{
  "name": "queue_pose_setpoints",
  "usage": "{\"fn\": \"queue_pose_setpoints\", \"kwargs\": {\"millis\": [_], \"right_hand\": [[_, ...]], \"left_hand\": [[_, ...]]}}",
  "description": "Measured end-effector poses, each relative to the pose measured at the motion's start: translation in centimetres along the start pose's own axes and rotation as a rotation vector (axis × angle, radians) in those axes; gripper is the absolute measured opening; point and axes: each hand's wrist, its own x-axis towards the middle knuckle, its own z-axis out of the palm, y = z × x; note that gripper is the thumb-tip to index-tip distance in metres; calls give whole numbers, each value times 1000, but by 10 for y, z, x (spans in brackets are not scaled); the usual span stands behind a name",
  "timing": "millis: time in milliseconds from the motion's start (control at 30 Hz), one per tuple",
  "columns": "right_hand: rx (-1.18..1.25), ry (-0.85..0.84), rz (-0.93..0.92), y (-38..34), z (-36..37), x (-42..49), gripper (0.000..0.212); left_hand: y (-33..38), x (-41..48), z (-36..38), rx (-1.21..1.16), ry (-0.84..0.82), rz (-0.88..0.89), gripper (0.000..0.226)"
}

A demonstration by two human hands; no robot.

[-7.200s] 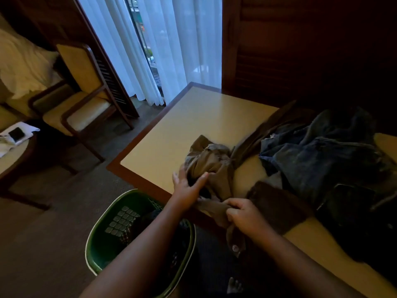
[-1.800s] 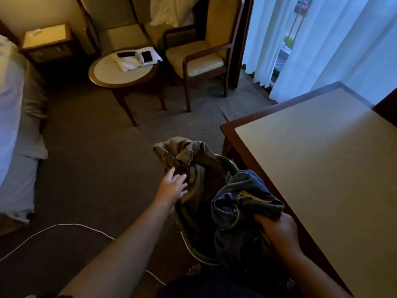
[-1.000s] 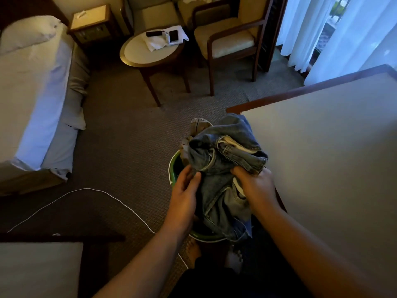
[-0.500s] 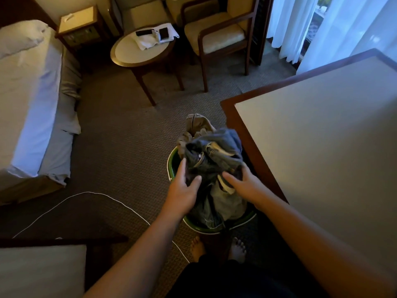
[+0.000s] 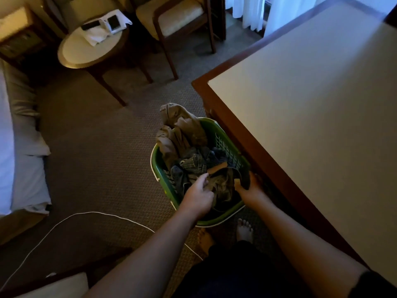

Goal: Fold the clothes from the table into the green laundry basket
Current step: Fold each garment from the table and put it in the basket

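Looks nearly done to me: jeans (image 5: 193, 165) and khakis (image 5: 180, 130) sit bunched, not really folded, in the basket (image 5: 223, 134), left hand (image 5: 198, 197) fingers (image 5: 204, 179) curled onto them (pinching? can't tell), right hand (image 5: 250, 190) gripping dark cloth (image 5: 242, 179) inside its rim, no clothes showing on the tabletop (image 5: 311, 104) beside it.

In the green basket (image 5: 217, 125) beside the bench (image 5: 311, 104), jeans (image 5: 193, 166) are touched by the left hand (image 5: 198, 195) and gripped by the right hand (image 5: 250, 188).

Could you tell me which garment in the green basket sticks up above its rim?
The khaki garment at the far end; the blue denim jeans lie lower, inside the basket.
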Motion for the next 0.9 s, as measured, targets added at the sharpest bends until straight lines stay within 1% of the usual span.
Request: {"fn": "queue_pose_setpoints", "kwargs": {"millis": [33,67,100,167,233,300,367,500,533,567,633,667,767,800,833,900], "right_hand": [[38,38,20,16,6,21,114],[40,94,37,27,9,33,109],[19,151,62,27,13,33,101],[16,225,35,14,16,18,87],[33,270,11,24,20,25,81],[97,324,46,36,23,35,75],[110,394,98,56,26,46,60],[-38,425,54,76,23,47,31],[-103,427,35,73,22,41,31],[-171,448,9,73,21,38,37],[-261,528,-67,77,23,40,45],[-300,564,-110,77,23,39,46],[-470,514,-126,71,21,31,30],[-520,510,-135,64,19,25,28],[-565,515,-157,54,18,17,29],[-601,540,-276,29,20,0,36]], "left_hand": [[-1,6,0,37,-3,4,66],[-3,13,0,71,-6,6,65],[-6,19,-1,97,-11,7,64],[-13,27,-5,104,-29,-1,62],[-22,34,-10,98,-48,-7,57],[-34,37,-15,101,-59,-8,51],[-46,37,-21,103,-65,-9,52],[-65,37,-39,64,-76,-56,59],[-69,37,-43,49,-71,-63,59],[-73,36,-47,39,-67,-64,59],[-78,32,-54,43,-54,-58,59],[-81,31,-58,50,-48,-55,60],[-86,32,-67,73,-34,-67,58],[-87,32,-68,70,-26,-72,57],[-87,32,-70,65,-21,-79,56],[-86,33,-69,41,-16,-93,54]]}}
